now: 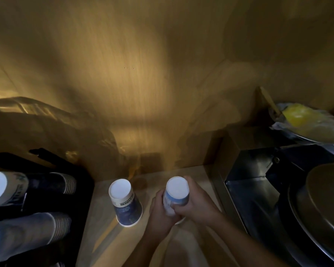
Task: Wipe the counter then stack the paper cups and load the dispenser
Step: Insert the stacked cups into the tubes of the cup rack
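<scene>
On the wooden counter [104, 234] an upside-down paper cup [126, 203] with a dark blue print stands alone, left of my hands. Both hands wrap a second upside-down cup [176, 193]: my left hand [160, 211] grips its left side, and my right hand [197, 203] grips its right side and lower rim. Its rim is at the counter surface, partly hidden by my fingers. At the far left, two stacks of nested cups [27, 187] [31, 230] lie sideways in a black dispenser [79, 189].
A wooden back wall [143, 93] rises right behind the counter. To the right sits a dark metal box [249, 180], and beyond it round metal trays [326, 209]. A plate with yellow food [301, 118] sits at the upper right. The scene is dim.
</scene>
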`<action>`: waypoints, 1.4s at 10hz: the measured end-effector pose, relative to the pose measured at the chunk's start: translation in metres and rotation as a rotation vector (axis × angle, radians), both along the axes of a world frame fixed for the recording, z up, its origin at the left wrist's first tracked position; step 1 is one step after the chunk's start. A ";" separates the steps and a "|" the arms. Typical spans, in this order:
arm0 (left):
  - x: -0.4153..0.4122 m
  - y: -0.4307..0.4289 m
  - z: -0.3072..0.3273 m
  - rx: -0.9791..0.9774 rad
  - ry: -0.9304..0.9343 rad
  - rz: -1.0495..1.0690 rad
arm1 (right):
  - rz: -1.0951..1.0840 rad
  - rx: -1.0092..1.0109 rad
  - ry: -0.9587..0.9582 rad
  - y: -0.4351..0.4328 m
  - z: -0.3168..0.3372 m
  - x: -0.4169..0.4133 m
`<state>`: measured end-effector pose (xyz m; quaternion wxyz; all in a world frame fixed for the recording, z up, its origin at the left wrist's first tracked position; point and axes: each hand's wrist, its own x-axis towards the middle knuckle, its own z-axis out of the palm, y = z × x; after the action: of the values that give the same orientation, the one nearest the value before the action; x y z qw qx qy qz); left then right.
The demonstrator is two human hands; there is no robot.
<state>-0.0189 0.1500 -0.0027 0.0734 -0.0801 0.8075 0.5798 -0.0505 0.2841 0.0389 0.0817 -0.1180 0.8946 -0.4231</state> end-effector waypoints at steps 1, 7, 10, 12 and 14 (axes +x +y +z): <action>0.004 -0.003 0.027 0.015 0.058 0.005 | 0.004 -0.036 0.074 -0.001 0.017 0.001; 0.086 -0.108 0.150 0.018 0.486 0.270 | 0.358 -0.273 0.500 -0.113 0.147 0.054; 0.149 -0.176 0.180 -0.029 0.597 0.453 | 0.529 -0.430 0.547 -0.189 0.177 0.088; 0.168 -0.220 0.182 -0.111 0.566 0.493 | 0.652 -0.339 0.592 -0.237 0.180 0.099; 0.168 -0.246 0.161 -0.131 0.501 0.527 | 0.691 -0.249 0.576 -0.267 0.159 0.098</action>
<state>0.1487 -0.0955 0.1587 -0.2835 -0.1455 0.7875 0.5275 0.0471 0.0167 0.1980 -0.0488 -0.5305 0.7317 -0.4252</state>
